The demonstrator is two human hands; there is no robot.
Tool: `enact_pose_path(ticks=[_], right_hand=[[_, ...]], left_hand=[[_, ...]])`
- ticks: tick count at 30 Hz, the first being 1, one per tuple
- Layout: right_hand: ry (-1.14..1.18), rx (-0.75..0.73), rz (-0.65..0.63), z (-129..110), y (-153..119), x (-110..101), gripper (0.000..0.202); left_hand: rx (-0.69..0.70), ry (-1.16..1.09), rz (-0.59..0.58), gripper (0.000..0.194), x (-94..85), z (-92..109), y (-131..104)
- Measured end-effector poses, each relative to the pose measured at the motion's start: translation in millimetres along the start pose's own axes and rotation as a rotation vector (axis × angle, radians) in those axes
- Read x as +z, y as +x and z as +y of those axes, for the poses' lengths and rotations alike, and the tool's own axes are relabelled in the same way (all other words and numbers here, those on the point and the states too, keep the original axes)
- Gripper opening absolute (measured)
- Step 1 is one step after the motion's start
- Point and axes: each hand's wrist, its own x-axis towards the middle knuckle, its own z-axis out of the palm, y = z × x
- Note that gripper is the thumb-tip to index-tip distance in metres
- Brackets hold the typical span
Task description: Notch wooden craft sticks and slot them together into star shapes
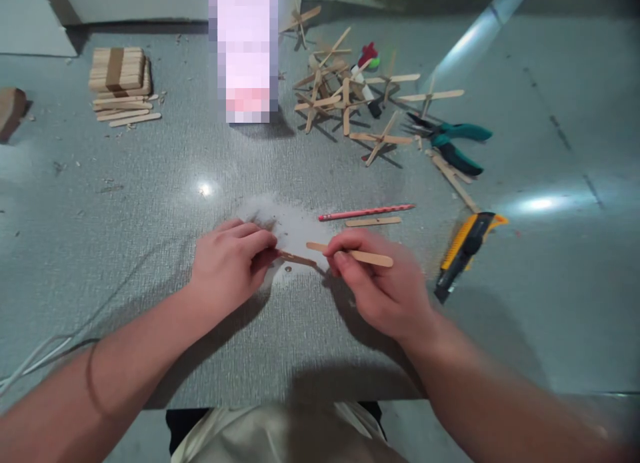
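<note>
My left hand (235, 256) is closed on one end of a wooden craft stick (299, 258), which points right, low over a pale patch of the table. Between thumb and fingers, my right hand (383, 283) pinches a second craft stick (373, 257), whose rounded ends stick out on both sides. The two sticks are apart. Just beyond my right hand lie another craft stick (374, 221) and a pink pencil (367, 212), side by side. A small dark bit (288, 269) rests on the table below the left stick.
Crossed stick pieces (345, 106) are heaped at the back, near green-handled pliers (453, 139) and a white marker (367, 89). A yellow utility knife (467, 253) lies right of my hand. A banded bundle of sticks (117, 69) sits back left. A white cable (45, 353) runs at left.
</note>
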Motion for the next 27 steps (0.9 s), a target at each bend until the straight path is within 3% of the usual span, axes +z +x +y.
enact_pose_path(ticks=[10, 27], right_hand=[[-0.304, -0.174, 0.045, -5, -11, 20, 0.011], [-0.363, -0.29, 0.041, 2, -11, 29, 0.016]], left_hand=[[0.048, 0.021, -0.09, 0.019, 4.9, 5, 2], [0.036, -0.031, -0.194, 0.024, 3.0, 6, 4]])
